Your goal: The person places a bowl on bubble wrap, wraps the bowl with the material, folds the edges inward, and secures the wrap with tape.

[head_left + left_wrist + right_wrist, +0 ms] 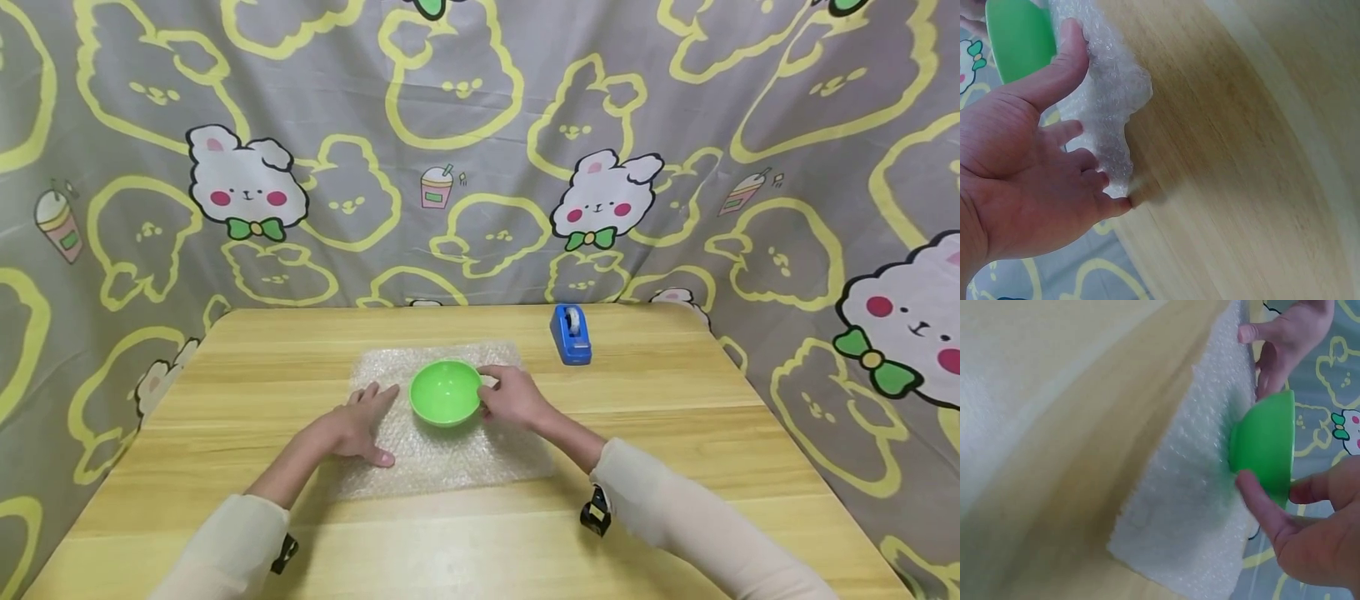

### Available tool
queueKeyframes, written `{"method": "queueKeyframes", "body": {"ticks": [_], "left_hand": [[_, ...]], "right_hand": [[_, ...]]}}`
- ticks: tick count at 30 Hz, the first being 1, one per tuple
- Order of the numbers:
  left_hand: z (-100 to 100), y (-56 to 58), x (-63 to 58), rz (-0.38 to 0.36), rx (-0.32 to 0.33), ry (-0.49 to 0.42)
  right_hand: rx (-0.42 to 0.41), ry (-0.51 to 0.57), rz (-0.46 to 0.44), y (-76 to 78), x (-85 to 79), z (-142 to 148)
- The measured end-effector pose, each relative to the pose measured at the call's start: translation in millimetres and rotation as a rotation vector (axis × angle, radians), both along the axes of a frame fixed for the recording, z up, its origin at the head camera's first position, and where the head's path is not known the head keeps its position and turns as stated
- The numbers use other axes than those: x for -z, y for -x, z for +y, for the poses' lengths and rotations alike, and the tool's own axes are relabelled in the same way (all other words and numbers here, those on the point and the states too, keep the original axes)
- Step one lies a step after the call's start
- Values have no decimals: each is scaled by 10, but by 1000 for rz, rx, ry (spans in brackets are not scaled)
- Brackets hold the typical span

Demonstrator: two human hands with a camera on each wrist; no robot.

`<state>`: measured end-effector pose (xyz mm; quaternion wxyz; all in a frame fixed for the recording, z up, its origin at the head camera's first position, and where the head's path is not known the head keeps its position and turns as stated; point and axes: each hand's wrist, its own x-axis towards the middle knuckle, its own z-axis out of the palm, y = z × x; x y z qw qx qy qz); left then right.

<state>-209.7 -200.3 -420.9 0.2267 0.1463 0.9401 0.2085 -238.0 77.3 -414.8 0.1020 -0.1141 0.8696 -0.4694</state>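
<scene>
A bright green bowl (446,393) stands upright on a sheet of bubble wrap (442,467) that lies flat on the wooden table. My right hand (516,398) holds the bowl's right side, thumb low on the outer wall and a finger near the rim. In the right wrist view the bowl (1266,437) appears side-on, with its base on the wrap (1172,481). To the left of the bowl, my left hand (358,427) has its fingers and thumb spread at the wrap's left edge. The left wrist view shows that hand (1035,150) holding nothing.
A blue tape dispenser (572,335) with a roll of clear tape stands at the back right of the table (247,367). A grey curtain (495,92) with rabbit prints hangs around the back and sides. Each wrist carries a small black device.
</scene>
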Motion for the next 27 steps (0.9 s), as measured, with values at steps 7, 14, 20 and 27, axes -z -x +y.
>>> {"method": "queueKeyframes", "body": {"ticks": [7,14,20,27], "left_hand": [[13,-12,-3,12,6,0],[2,-10,-5,17,3,10],[16,-19,-17,17,-8,33],[35,-2,-26,20,-13,61]], "right_hand": [[27,-226,177,33,-86,123],[-108,-455,146,-59,25,240],[-269,-629,78,-129,119,357],[-279,-643,66,-127,139,447]]}}
